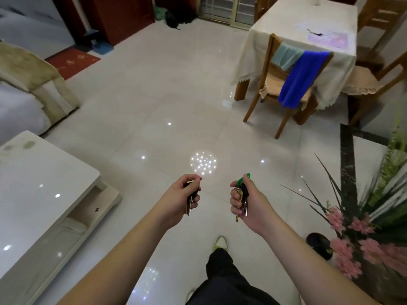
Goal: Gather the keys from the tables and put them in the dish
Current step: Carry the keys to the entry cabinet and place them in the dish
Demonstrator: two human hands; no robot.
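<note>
My left hand (180, 198) is closed around a bunch of keys with a black head (189, 204); the blades hang down below my fingers. My right hand (248, 203) grips a second bunch of keys (242, 200) with a green tag (243, 178) sticking up above my thumb. Both hands are held out over the tiled floor, about a hand's width apart. On the dining table (308, 25) at the upper right lies a small dark object (315, 33), too blurred to name. No dish is in view.
A white coffee table (39, 194) stands at the left, with a sofa (22, 102) behind it. A wooden chair (284, 84) draped with a blue cloth (301, 78) stands before the dining table. Pink flowers and leaves (363, 227) fill the lower right. My leg and shoe (220, 256) show below.
</note>
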